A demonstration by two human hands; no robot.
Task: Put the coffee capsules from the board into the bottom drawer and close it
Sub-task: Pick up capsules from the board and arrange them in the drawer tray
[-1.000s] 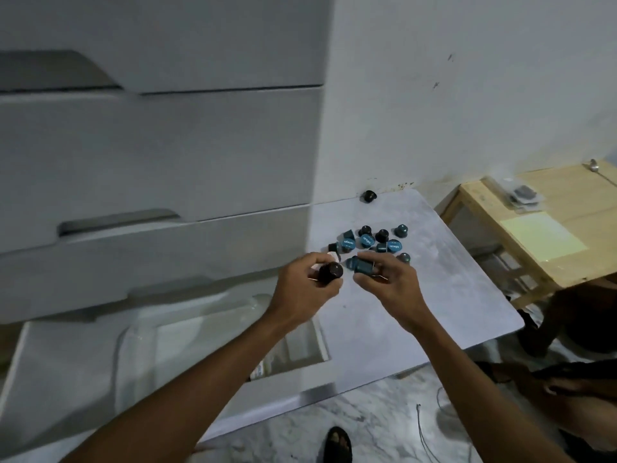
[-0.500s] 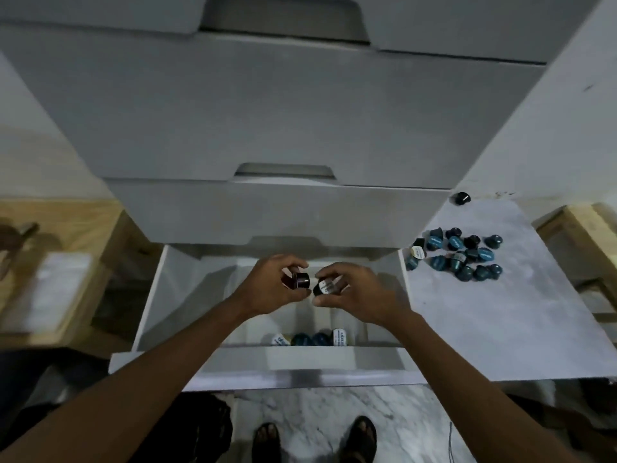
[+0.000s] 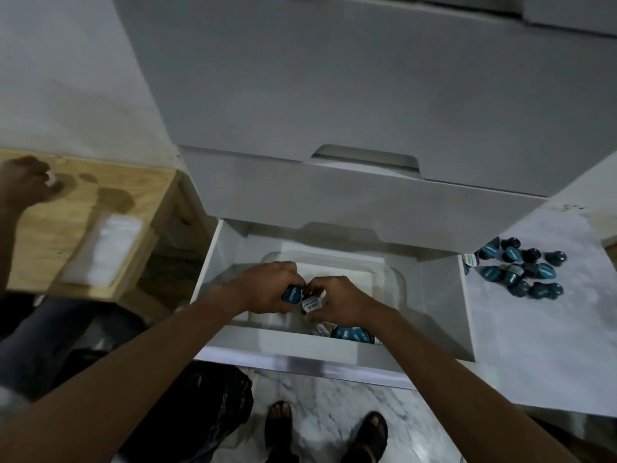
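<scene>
Two bare hands meet over an open drawer, seen from above. The left hand (image 3: 267, 289) is curled closed around a teal coffee capsule (image 3: 289, 293), its label just showing between the fingers. The right hand (image 3: 337, 304), touching the left, pinches a second capsule (image 3: 311, 303) by its sides, white foil lid facing up. Whether either palm hides more capsules cannot be told.

Both hands hover low inside the bottom drawer (image 3: 434, 295), which is pulled fully out. Just below the right hand, against the drawer's front wall, lie the capsules already dropped in (image 3: 350, 334): about four, partly hidden by the wrist. A clear plastic tray (image 3: 394, 279) sits further back in the drawer.

To do this step well, the fingers should probably open close to the drawer floor, beside the pile, so the round capsules settle rather than bounce or roll behind the tray.

To the right, the pale marble-patterned board (image 3: 534, 345) carries a tight cluster of remaining capsules (image 3: 514, 272), roughly fourteen, mostly teal with a few black; the exact count is unclear where they overlap. Much of the task therefore seems to remain, and the drawer is not yet closed.

At the left edge sits a wooden stool (image 3: 66, 228), with another person's hand (image 3: 23, 185) above it.
</scene>
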